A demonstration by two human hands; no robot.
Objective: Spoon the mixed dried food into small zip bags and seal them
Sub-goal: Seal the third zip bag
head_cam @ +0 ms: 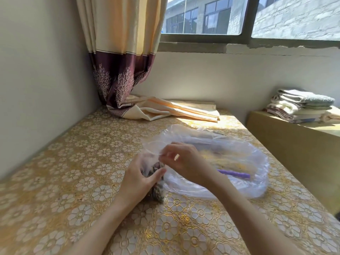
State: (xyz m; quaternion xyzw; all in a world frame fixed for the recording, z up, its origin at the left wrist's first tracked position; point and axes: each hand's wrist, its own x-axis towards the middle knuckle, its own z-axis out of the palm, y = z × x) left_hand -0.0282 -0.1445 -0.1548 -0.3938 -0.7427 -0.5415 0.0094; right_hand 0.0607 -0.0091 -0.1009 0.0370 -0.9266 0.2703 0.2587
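While the left hand [139, 179] is gripping the filled small zip bag [155, 183] upright on the floral tablecloth [73, 181], the right hand [184, 162] is pinching the bag's top edge just above it, so sealing appears to be under way. Next, the strip likely needs pressing shut along its whole width. Farther right, a purple spoon [235, 174] is lying inside the large clear bag [239, 181] of dried food.

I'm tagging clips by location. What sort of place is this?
Probably a room in a home: a curtain by the window, folded towels, and a table under a floral cover.
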